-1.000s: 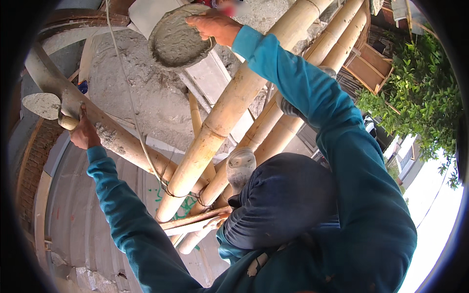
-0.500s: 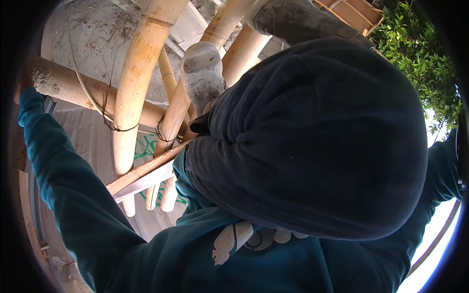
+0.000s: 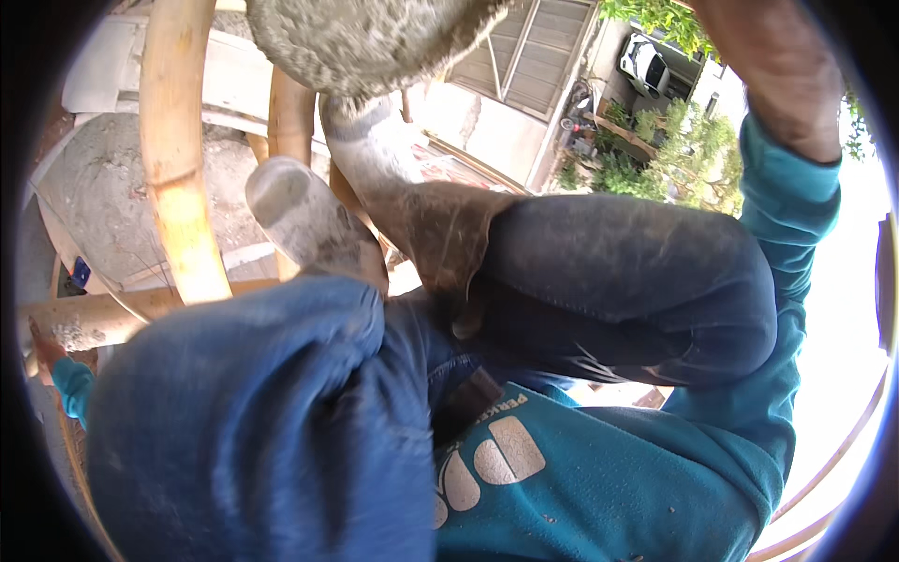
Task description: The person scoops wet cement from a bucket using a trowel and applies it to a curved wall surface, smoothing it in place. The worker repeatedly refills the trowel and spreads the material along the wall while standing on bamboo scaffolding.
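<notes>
At the far left edge, my left hand (image 3: 47,356) is closed around the end of a thick horizontal bamboo pole (image 3: 105,323); its fingers are partly lost in the dark rim. My right forearm (image 3: 782,80) is raised at the upper right, bare beyond a teal cuff, and the hand lies beyond the top edge. A rounded grey mass crusted with cement (image 3: 375,47) is at the top, cut off by the frame. What my right hand holds, if anything, is hidden.
My cement-stained boots (image 3: 314,214) are among the bamboo poles, below an upright pole (image 3: 176,155). My bent knee (image 3: 234,393) covers the lower left. Farther down are a grey slatted panel (image 3: 524,56), green plants (image 3: 698,169) and a white car (image 3: 643,66).
My knees have risen and spread into view, and the view has shifted. My right forearm has come up at the upper right. The toothed saw blade is hidden now. My left hand stays at the pole.
</notes>
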{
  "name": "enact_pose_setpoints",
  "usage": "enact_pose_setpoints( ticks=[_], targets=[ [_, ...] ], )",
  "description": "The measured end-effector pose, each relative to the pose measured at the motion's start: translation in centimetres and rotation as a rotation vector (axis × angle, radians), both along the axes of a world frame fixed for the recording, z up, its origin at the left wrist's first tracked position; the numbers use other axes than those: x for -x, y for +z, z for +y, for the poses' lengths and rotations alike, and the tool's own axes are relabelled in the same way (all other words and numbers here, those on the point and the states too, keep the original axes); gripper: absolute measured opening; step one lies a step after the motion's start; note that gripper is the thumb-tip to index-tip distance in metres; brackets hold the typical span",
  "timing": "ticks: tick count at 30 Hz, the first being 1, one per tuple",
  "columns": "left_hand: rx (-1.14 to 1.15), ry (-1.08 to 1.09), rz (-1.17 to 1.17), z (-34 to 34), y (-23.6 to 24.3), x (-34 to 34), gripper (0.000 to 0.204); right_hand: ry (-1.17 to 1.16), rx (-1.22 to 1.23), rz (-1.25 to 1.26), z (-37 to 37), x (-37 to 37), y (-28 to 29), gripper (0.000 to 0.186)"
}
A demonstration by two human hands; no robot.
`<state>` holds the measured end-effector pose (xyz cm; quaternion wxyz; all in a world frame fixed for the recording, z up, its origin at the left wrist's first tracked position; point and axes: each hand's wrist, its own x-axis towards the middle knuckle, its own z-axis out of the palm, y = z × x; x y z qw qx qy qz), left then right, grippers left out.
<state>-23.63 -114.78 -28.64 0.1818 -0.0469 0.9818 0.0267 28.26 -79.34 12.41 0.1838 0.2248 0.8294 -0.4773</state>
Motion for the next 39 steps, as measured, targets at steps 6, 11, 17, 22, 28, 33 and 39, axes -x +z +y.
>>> enact_pose_setpoints(
  ticks=[6, 11, 17, 22, 28, 33, 39],
  targets=[
    [-0.122, 0.064, 0.044, 2.0, 3.6, 2.1, 0.069, -0.055, -0.242, 0.31, 4.4, -3.2, 0.7, 0.03],
    [-0.264, 0.221, 0.007, -2.8, 5.8, 1.4, 0.066, -0.044, -0.27, 0.305, 8.6, -5.3, -0.9, 0.043],
    [-0.224, 0.069, 0.325, -11.4, 11.0, -0.1, 0.068, -0.325, -0.728, 0.325, 11.0, -5.0, -4.4, 0.026],
    [-0.614, 0.178, 0.354, -4.4, 14.5, -12.1, 0.049, -0.501, -0.919, 0.322, 7.9, -1.9, -5.6, 0.045],
    [-1.323, -0.336, -0.202, 7.8, 30.3, -20.2, 0.038, -0.066, -0.423, 0.456, 1.7, 5.0, -2.3, 0.038],
    [-1.285, -0.701, -0.664, 18.3, 42.7, -25.2, 0.032, -0.078, -0.018, 0.639, -1.3, 10.7, 0.9, 0.066],
    [-0.869, -1.274, -0.64, 24.6, 46.7, -28.9, 0.045, -0.653, 0.534, 0.559, -1.5, 8.5, 2.8, 0.051]
  ],
)
